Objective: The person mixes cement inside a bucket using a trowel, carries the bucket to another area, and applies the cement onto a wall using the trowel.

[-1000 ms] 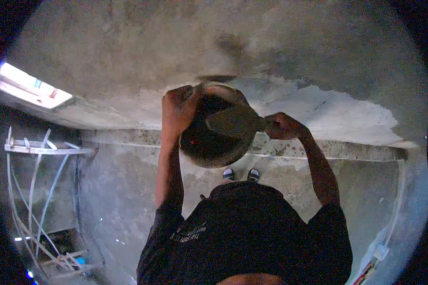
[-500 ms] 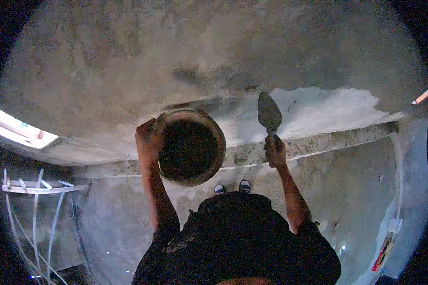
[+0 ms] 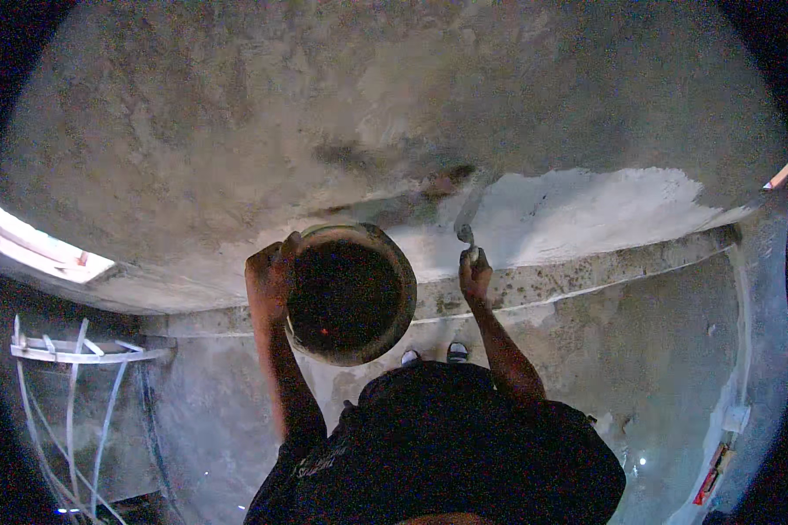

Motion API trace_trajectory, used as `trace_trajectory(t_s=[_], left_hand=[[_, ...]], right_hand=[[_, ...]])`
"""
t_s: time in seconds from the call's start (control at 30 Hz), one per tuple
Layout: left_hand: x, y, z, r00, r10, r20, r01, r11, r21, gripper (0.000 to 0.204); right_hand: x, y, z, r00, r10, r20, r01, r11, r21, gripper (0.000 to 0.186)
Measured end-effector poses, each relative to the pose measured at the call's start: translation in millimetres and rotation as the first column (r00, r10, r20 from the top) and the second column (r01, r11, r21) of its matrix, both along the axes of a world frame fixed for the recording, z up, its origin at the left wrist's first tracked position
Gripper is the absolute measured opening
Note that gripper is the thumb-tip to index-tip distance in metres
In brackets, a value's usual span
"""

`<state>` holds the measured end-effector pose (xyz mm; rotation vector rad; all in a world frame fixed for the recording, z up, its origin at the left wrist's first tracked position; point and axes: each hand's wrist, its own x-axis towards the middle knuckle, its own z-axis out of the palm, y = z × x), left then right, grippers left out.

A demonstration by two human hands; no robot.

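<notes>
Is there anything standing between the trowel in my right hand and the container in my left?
Nothing visible does. Between the trowel in your right hand and the container in your left hand, only the pale wall patch shows behind the gap.

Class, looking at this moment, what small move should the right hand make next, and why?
Probably lay the trowel flat on the wall: the right hand grips it near the left end of the pale patch, it looks nearly edge-on, and contact is unclear. The left hand holds the bowl by its rim.
</notes>
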<state>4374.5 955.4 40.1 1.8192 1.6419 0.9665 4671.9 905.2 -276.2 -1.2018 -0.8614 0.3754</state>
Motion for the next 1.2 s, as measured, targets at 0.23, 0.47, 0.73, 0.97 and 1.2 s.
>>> trace_trajectory(t_s=[0.23, 0.47, 0.73, 0.97, 1.2], left_hand=[[-4, -7, 4, 1.000, -0.019, -0.001, 0.019, 1.000, 0.021, 0.041], [-11, -1, 0, 0.997, -0.024, -0.068, 0.032, 0.993, 0.111, 0.031], [-10, 0, 7, 1.000, -0.003, 0.026, 0.002, 0.999, 0.037, 0.033], [-5, 1, 9, 0.999, 0.042, 0.018, -0.041, 0.997, -0.067, 0.037], [-9, 7, 1, 0.998, -0.036, -0.048, 0.037, 0.999, 0.030, 0.036]], right_hand=[[-13, 39, -12, 0.870, -0.017, -0.492, 0.011, 1.000, -0.014, 0.023], [-9, 80, -67, 0.982, -0.106, 0.155, 0.165, 0.883, -0.439, 0.055], [0, 62, -106, 0.978, -0.207, -0.025, 0.193, 0.947, -0.258, 0.054], [-5, 93, -67, 0.946, -0.097, 0.309, 0.210, 0.910, -0.357, 0.038], [-12, 55, -64, 0.984, -0.068, 0.166, 0.118, 0.943, -0.310, 0.050]])
